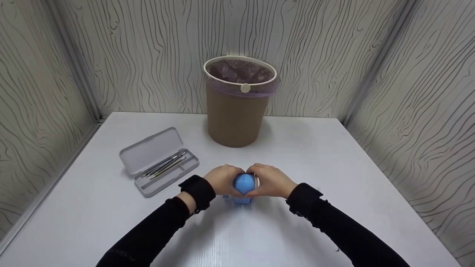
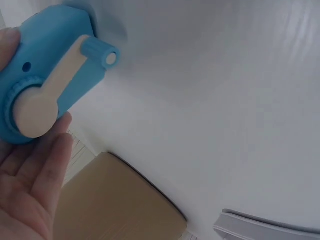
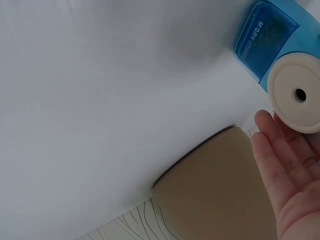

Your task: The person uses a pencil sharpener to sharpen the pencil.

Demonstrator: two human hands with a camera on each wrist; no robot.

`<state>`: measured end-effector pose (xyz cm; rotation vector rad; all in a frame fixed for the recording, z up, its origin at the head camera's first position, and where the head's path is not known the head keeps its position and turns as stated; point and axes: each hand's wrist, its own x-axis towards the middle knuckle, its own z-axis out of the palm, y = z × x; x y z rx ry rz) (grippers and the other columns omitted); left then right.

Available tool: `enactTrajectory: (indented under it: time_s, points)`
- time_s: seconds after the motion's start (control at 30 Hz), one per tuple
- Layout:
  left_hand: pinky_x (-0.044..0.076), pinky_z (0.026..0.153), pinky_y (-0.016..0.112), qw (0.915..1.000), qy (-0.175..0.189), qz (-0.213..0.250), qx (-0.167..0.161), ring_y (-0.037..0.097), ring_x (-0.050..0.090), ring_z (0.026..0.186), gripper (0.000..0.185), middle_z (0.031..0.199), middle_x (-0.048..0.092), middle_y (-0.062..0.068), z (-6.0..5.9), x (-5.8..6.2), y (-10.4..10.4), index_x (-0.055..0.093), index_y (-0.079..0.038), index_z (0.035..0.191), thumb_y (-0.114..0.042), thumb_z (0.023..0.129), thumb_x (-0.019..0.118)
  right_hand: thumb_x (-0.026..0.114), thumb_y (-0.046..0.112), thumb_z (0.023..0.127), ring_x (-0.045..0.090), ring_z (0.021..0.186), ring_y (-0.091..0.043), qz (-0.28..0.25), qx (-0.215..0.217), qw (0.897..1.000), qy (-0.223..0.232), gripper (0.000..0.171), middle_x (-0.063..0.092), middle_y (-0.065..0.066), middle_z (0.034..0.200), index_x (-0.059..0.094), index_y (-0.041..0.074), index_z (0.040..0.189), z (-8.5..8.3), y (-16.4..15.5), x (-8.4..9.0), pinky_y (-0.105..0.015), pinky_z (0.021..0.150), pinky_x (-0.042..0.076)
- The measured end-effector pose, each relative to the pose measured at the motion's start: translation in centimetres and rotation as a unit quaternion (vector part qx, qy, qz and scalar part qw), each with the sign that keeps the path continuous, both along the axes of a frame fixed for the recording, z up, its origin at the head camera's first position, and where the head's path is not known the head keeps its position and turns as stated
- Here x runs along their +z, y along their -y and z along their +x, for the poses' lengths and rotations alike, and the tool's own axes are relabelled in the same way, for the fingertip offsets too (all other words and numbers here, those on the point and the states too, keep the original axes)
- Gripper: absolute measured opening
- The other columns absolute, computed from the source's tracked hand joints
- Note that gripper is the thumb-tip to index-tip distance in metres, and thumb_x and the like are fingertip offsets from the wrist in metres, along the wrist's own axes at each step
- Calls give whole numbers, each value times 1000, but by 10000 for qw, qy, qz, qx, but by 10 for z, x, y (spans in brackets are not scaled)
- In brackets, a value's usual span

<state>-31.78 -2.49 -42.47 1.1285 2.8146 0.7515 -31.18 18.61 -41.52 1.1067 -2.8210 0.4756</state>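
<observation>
Both hands cup a blue pencil sharpener (image 1: 243, 186) that stands on the white worktop (image 1: 319, 155). The left hand (image 1: 222, 180) grasps the side with the cream crank handle (image 2: 47, 95), the right hand (image 1: 270, 181) the opposite side (the one with the cream disc (image 3: 298, 94)). Beyond the hands stands a tan waste bin (image 1: 237, 102); left of the left hand lies an open grey case (image 1: 159, 161) with tools.

The head view looks forward and down over the desk (image 1: 334, 155) toward 12 o'clock. Both wrist views sit close beside the blue sharpener (image 2: 45, 75), sharing it and the brown bin (image 3: 215, 190).
</observation>
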Motion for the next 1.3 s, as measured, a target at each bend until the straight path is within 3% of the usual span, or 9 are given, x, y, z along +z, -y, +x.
enactTrajectory:
  time_s: [0.3,0.47,0.6,0.87,1.13,1.3]
  points:
    - [57,100,41,9993,122,-233,249,27,72,111,60,119,77,9,4,3,-2,70,-7,125,-31,75,92,91,33,75,70,103,-25,-485,-166,9957,773,60,73,-9,116,67,3,121,0,-10,-9,-42,90,59]
    - [58,100,41,9987,196,-330,348,27,72,112,61,120,77,10,5,5,-3,70,-7,125,-28,74,93,91,27,76,68,110,-30,-997,-309,9768,1868,64,71,-13,125,63,2,127,-3,-21,-25,-45,95,59]
    - [57,101,41,9983,264,-356,382,27,72,113,61,121,76,10,6,6,-5,70,-6,126,-27,74,93,91,25,76,67,113,-26,-1226,-475,9634,2336,62,70,-9,124,63,6,127,-5,-26,-38,-42,99,57]
    - [58,100,42,9985,149,-388,369,29,72,111,61,120,76,12,8,7,-5,69,-5,125,-28,74,93,90,21,77,65,112,-21,-1603,-443,9491,2675,57,71,-10,122,65,6,126,-8,-26,-47,-46,103,56]
    - [57,101,42,9982,178,-413,386,29,71,112,60,119,76,11,7,7,-5,70,-6,125,-28,74,93,90,21,77,67,109,-19,-1695,-381,9547,2418,53,74,-7,117,69,6,123,-8,-26,-55,-35,98,59]
    - [57,101,41,9974,229,-559,393,28,71,113,62,121,76,10,5,8,-7,69,-7,126,-29,74,93,90,20,76,68,107,-19,-1733,-344,9567,2314,50,76,-8,115,71,5,120,-8,-26,-55,-35,96,60]
